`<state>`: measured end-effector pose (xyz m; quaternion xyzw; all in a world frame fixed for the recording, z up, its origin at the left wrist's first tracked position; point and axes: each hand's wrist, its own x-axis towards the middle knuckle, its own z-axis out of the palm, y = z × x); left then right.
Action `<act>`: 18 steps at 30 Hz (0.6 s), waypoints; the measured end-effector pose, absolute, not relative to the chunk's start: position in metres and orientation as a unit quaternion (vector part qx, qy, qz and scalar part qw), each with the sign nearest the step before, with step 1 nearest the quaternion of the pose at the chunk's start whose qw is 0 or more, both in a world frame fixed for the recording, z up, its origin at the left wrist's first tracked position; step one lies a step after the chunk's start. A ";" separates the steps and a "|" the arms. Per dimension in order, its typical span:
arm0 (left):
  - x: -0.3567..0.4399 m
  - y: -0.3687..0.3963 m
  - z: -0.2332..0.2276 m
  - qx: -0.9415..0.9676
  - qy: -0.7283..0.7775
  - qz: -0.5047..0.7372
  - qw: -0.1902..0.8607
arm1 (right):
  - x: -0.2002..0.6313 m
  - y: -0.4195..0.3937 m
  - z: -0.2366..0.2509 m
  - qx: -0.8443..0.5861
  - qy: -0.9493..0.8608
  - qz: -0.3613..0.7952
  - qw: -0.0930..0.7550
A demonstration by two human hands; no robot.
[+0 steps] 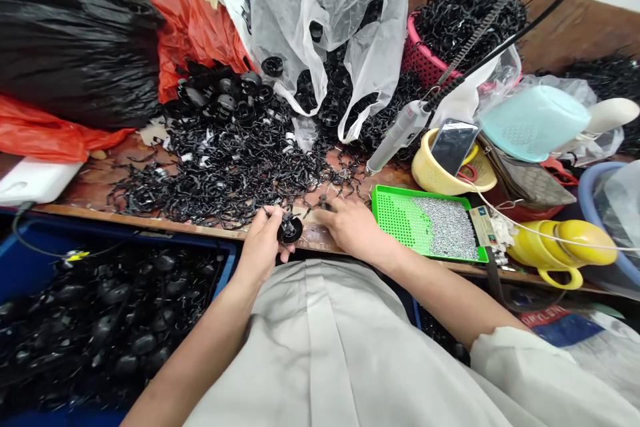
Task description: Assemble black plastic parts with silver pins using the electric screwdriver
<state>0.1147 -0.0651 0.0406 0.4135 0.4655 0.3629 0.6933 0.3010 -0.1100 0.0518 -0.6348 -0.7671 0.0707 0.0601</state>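
Observation:
My left hand holds a small round black plastic part just above the near edge of the wooden bench. My right hand rests on the bench beside it, fingertips on a small black clip at the fringe of a big heap of thin black clips. Behind the heap lie round black parts, some spilling from a clear plastic bag.
A green tray of tiny silver screws sits right of my right hand. An electric screwdriver hangs on a cable above it. A yellow bowl holds a phone. A blue crate of black parts stands below left.

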 end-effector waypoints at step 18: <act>0.121 -0.072 0.047 0.420 0.444 0.361 0.704 | 0.273 -0.115 0.059 -0.586 -0.752 0.115 0.279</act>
